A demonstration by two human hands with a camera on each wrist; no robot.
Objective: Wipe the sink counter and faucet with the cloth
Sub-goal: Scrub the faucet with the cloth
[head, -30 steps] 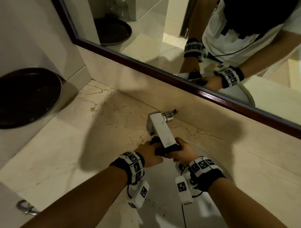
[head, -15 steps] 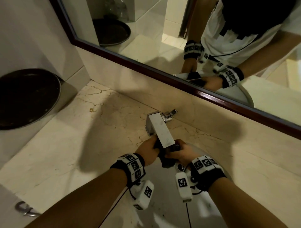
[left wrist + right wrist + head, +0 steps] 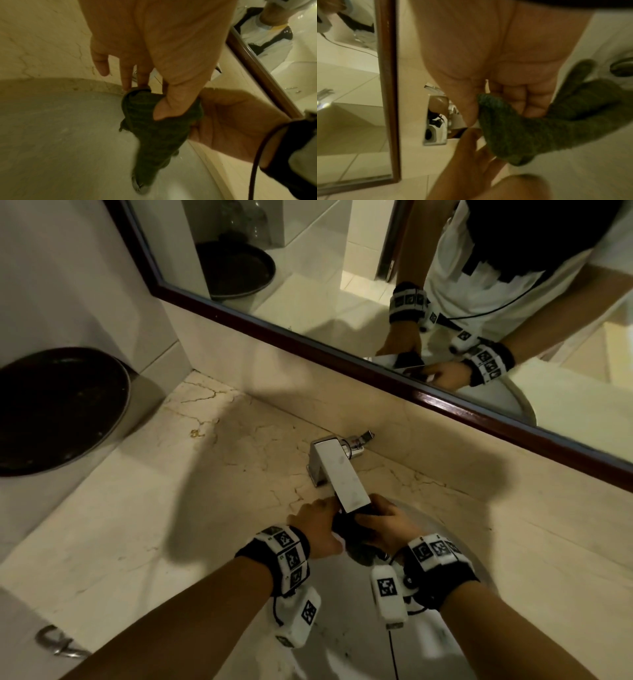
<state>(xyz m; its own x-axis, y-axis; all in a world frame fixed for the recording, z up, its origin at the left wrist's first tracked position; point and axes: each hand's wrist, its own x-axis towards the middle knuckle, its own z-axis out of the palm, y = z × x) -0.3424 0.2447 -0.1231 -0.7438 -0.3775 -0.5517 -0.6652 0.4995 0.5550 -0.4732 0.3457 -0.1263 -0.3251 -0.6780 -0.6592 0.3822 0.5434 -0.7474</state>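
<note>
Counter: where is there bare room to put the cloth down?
The marble counter is bare between the dark round tray and the faucet. It is crowded at the spout, where the left hand and right hand hold the cloth.

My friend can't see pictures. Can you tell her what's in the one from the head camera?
Two hands meet under the tip of a square metal faucet, the left hand and right hand both holding a dark cloth over the sink. Around them is a cracked marble counter, with a wood-framed mirror behind.
</note>
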